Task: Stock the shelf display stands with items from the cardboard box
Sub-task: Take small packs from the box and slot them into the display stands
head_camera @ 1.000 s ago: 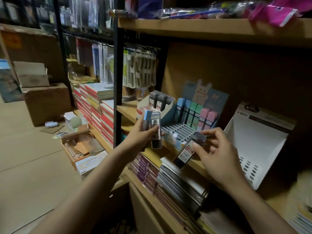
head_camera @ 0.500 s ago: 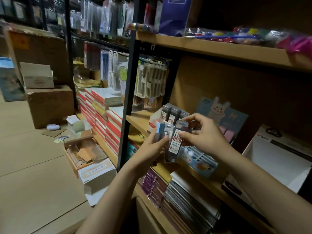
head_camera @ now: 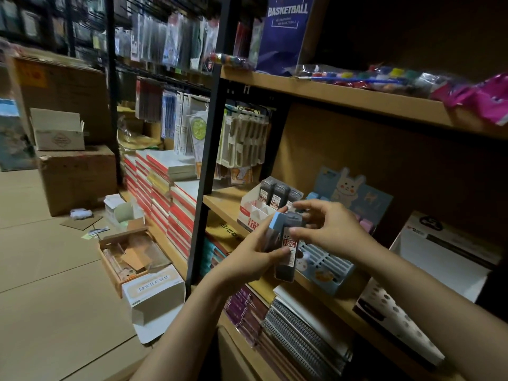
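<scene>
The left hand grips a small bundle of refill cases, a blue case among them, while the right hand pinches the dark case at the front, whose red label reads "100%". Both hands meet just before the white display stand on the shelf, where three like dark cases already stand. Half a second ago the right hand held this case slightly apart; now it lies against the bundle. Above, a blue card reads "BASKETBALL".
</scene>
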Demonstrator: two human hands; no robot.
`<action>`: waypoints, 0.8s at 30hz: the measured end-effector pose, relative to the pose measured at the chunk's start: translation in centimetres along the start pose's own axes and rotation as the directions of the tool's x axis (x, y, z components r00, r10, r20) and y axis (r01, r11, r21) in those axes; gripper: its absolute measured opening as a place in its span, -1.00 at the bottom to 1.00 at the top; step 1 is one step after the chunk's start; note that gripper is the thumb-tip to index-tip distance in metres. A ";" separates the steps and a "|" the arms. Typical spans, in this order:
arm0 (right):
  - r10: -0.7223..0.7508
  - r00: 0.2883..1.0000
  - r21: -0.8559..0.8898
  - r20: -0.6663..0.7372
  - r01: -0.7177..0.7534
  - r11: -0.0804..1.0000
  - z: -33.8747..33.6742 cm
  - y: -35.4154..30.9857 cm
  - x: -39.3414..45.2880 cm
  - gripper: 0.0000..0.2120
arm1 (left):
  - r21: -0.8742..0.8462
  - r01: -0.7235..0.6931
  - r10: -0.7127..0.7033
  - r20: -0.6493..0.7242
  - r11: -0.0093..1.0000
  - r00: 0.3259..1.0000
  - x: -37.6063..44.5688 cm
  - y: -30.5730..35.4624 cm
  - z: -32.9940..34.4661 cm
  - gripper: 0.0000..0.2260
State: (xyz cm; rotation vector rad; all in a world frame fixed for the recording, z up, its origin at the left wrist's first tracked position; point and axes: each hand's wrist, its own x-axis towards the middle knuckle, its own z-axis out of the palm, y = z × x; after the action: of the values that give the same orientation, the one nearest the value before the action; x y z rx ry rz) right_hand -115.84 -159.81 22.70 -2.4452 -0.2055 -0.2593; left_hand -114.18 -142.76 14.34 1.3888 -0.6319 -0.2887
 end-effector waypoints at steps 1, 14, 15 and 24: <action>0.007 0.999 0.005 0.045 -0.007 1.000 -0.2 -0.2 0.1 -0.66 | -0.013 -0.001 0.002 0.007 1.000 1.000 0.1 -0.1 0.0 -0.37; -0.223 0.874 -0.142 -0.431 0.178 0.974 -3.0 -2.0 7.6 -0.80 | -0.084 0.097 -0.122 -0.384 0.992 0.915 0.2 -1.0 -2.1 -0.72; -0.230 0.875 -0.156 -0.425 0.180 0.971 -2.5 -1.7 8.2 -0.80 | -0.098 0.081 -0.115 -0.414 0.992 0.903 0.2 -1.2 -2.3 -0.74; -0.150 0.918 -0.253 -0.367 0.057 0.966 0.4 1.8 11.3 -0.85 | -0.148 0.098 -0.153 -0.432 0.984 0.889 0.3 -2.6 -2.5 -0.84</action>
State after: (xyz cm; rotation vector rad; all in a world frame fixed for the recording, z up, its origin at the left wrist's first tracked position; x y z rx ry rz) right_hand -104.51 -159.99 24.02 -2.5583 -0.1379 -0.8466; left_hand -112.11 -141.35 11.82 1.3193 -0.1430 -0.1035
